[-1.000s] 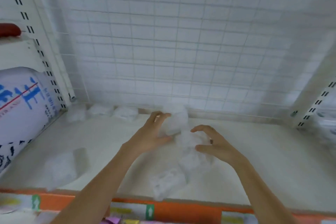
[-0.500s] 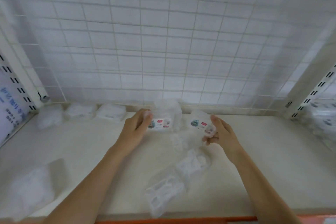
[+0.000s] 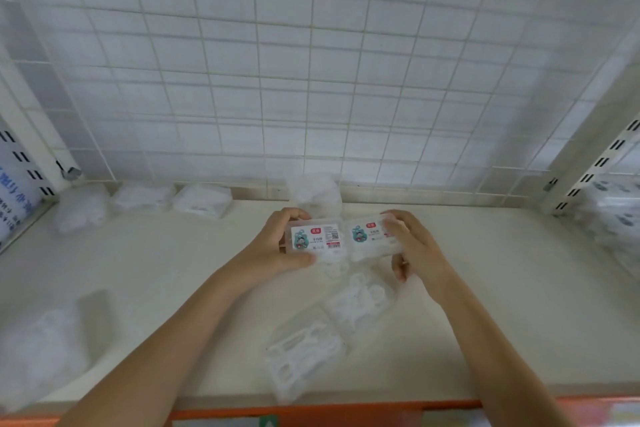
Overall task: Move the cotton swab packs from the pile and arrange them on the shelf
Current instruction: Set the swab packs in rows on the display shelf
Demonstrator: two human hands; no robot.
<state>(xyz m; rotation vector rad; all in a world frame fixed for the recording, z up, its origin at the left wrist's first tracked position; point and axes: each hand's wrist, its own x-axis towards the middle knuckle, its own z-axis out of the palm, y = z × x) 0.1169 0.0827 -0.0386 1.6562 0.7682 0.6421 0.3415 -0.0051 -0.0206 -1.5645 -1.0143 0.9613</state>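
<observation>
My left hand point(image 3: 277, 250) grips a clear labelled swab pack point(image 3: 317, 238) above the middle of the white shelf point(image 3: 156, 274). My right hand point(image 3: 414, 246) grips a second labelled pack point(image 3: 367, 236); the two packs sit side by side with labels facing me. Below them lies a loose pile of clear packs point(image 3: 332, 326) running toward the front edge. Three packs point(image 3: 145, 199) are lined along the back left, and one more pack point(image 3: 315, 191) stands upright at the back middle.
A white wire grid point(image 3: 311, 62) closes the back of the shelf. Another clear pack point(image 3: 45, 350) lies at the front left. An orange price rail point(image 3: 311, 412) edges the front. Slotted uprights point(image 3: 595, 163) and more white goods point(image 3: 613, 215) stand at the right.
Both hands lifted their packs off the pile, drew them toward me and brought them together with labels facing up. The view moved closer to the shelf.
</observation>
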